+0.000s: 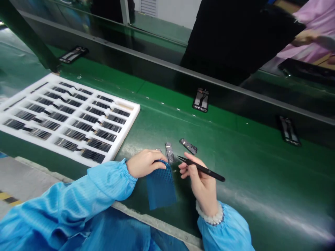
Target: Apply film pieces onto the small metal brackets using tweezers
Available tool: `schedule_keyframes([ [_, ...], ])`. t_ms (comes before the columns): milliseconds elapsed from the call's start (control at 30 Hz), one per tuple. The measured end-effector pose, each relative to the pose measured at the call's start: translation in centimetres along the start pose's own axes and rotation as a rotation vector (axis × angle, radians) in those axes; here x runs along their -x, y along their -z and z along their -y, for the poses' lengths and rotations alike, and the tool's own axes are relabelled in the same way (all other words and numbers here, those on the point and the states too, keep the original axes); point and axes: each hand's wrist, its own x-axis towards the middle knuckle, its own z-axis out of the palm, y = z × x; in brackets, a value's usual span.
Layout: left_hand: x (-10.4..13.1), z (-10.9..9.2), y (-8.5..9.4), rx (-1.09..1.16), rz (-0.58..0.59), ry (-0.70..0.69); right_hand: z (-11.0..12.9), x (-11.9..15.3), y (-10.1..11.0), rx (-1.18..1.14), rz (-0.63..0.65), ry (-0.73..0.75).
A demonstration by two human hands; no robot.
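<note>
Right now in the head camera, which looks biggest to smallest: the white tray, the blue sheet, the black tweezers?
1. White tray, by far the largest.
2. Blue sheet, under the left hand.
3. Black tweezers, held in the right hand.
The sheet and tweezers lie nearer the camera, yet the tray looks bigger.

A foam tray (125, 130) lay on the conveyor belt (235, 150), left of both hands; two small parts (170, 152) sat just behind the blue sheet (161, 188).

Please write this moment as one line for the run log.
left hand: on blue sheet | right hand: holds black tweezers | two small parts ahead on belt | white tray at left
</note>
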Motion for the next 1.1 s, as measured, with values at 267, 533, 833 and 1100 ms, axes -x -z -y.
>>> schedule_keyframes([
  [267, 0.07, -0.04, 0.07, -0.045, 0.032, 0.059, 0.32, 0.94, -0.07, 0.016, 0.029, -0.068],
  [533, 0.18, -0.31, 0.24, -0.091, 0.04, 0.058, 0.08, 0.85, 0.34, -0.085, 0.087, -0.181],
  [833, 0.21, -0.39, 0.36, -0.145, 0.062, 0.037, -0.02, 0.77, -0.03, -0.019, 0.07, -0.119],
  [1100, 0.2, -0.34, 0.29, -0.165, 0.066, 0.031, 0.11, 0.6, -0.08, -0.04, 0.083, -0.158],
])
